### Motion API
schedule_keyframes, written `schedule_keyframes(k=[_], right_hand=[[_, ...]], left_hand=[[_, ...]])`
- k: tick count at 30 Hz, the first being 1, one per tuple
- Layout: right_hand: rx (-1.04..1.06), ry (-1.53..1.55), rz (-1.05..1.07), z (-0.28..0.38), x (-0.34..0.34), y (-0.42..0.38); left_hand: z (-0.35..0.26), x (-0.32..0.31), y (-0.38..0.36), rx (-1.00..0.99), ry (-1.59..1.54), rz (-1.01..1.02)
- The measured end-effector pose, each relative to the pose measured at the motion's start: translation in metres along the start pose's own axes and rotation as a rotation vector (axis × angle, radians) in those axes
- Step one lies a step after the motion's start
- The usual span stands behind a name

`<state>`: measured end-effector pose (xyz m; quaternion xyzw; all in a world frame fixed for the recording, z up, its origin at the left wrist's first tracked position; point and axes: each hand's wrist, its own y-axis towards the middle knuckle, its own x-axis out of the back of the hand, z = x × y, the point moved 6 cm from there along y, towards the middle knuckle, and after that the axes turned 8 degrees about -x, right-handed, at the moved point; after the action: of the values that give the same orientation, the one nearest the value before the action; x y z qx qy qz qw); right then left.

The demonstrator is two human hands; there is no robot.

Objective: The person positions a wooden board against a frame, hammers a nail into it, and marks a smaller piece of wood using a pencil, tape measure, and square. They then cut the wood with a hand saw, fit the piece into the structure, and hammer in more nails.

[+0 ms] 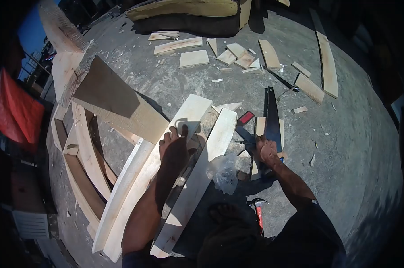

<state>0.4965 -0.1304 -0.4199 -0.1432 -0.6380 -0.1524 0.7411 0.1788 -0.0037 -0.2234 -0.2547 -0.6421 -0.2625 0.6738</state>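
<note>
A long pale board (190, 107) lies across the wooden frame, and my left hand (175, 147) rests on it with fingers spread. Beside it runs a second pale board (197, 178). My right hand (266, 149) is closed at the lower end of a dark handsaw (272, 114), over short wood pieces; what exactly its fingers hold is hidden. Between the hands are a clear plastic bag (224, 173) and a tool with a red part (246, 118).
A wooden frame (83, 165) with an upright post (121, 98) stands at the left. A hammer (258, 210) lies near my feet. Wood offcuts (194, 58) and a long plank (328, 67) lie on the concrete ahead. A red cloth (15, 111) hangs far left.
</note>
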Motion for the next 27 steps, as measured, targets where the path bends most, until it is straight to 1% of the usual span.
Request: schedule_keyframes(k=[1,2,3,4,5,6,7,8,9,10,12,13,14,15,16,17,18,19,20,21,22,23,25,26,27], right_hand=[[0.013,0.04,-0.009,0.008,0.032,-0.003],[0.032,0.079,-0.02,0.015,0.051,0.003],[0.106,0.042,-0.196,0.009,0.051,0.005],[0.109,0.048,-0.194,0.011,0.058,0.005],[0.097,0.008,-0.193,0.008,0.068,0.005],[0.085,-0.033,-0.187,0.006,0.081,0.006],[0.087,-0.028,-0.18,0.001,0.091,0.009],[0.06,0.016,-0.231,-0.008,0.105,0.013],[0.03,0.063,-0.28,-0.013,0.118,0.015],[0.025,0.071,-0.262,-0.009,0.13,0.012],[-0.077,0.486,-0.252,-0.002,0.162,0.017],[-0.23,0.864,-0.041,0.002,0.153,0.018],[-0.225,0.936,0.028,0.017,0.146,0.019],[-0.222,1.01,0.088,0.034,0.142,0.023],[-0.246,1.002,0.225,0.058,0.138,0.026],[-0.357,1.276,0.466,0.093,0.142,0.025],[-0.311,1.212,0.537,0.118,0.148,0.032],[0.052,1.18,0.105,0.131,0.118,0.05],[-0.115,1.407,0.513,0.152,0.102,0.059],[-0.103,1.307,0.594,0.165,0.096,0.076],[-0.092,1.205,0.678,0.175,0.091,0.087],[-0.093,1.205,0.688,0.181,0.094,0.094],[-0.054,1.088,0.701,0.188,0.109,0.101],[-0.051,1.08,0.711,0.188,0.1,0.102],[-0.041,0.988,0.657,0.184,0.085,0.105]], left_hand=[[0.008,-0.012,0.004,0.004,-0.003,0.012],[0.013,-0.014,0.006,0.012,0.006,0.01],[0.016,-0.018,0.003,0.017,-0.009,0.019],[0.017,-0.024,-0.001,0.015,-0.023,0.024],[0.021,-0.038,-0.01,0.018,0.077,-0.032],[0.026,-0.039,-0.022,-0.006,0.025,-0.023],[0.028,-0.035,-0.031,0.028,-0.006,0.063],[0.029,-0.029,-0.038,0.064,-0.037,0.151],[0.03,-0.024,-0.045,0.065,-0.033,0.163],[0.03,-0.02,-0.052,0.068,-0.052,0.169],[0.029,-0.011,-0.053,0.091,-0.08,0.175],[0.029,-0.007,-0.049,0.125,-0.148,0.193],[0.029,-0.004,-0.043,0.154,-0.213,0.208],[0.03,0.0,-0.034,0.155,-0.211,0.21],[0.03,0.004,-0.025,0.16,-0.273,0.202],[0.03,0.005,-0.017,0.168,-0.333,0.198],[0.031,0.002,-0.01,0.17,-0.324,0.209],[0.033,0.002,-0.001,0.195,-0.384,0.127],[0.033,0.002,0.01,0.219,-0.447,0.037],[0.031,0.006,0.019,0.231,-0.39,-0.035],[0.029,0.001,0.023,0.235,-0.389,-0.026],[0.029,-0.003,0.026,0.247,-0.381,-0.056],[0.03,-0.004,0.028,0.276,-0.377,-0.089],[0.028,-0.002,0.028,0.278,-0.423,-0.076],[0.025,0.002,0.029,0.275,-0.468,-0.063]])
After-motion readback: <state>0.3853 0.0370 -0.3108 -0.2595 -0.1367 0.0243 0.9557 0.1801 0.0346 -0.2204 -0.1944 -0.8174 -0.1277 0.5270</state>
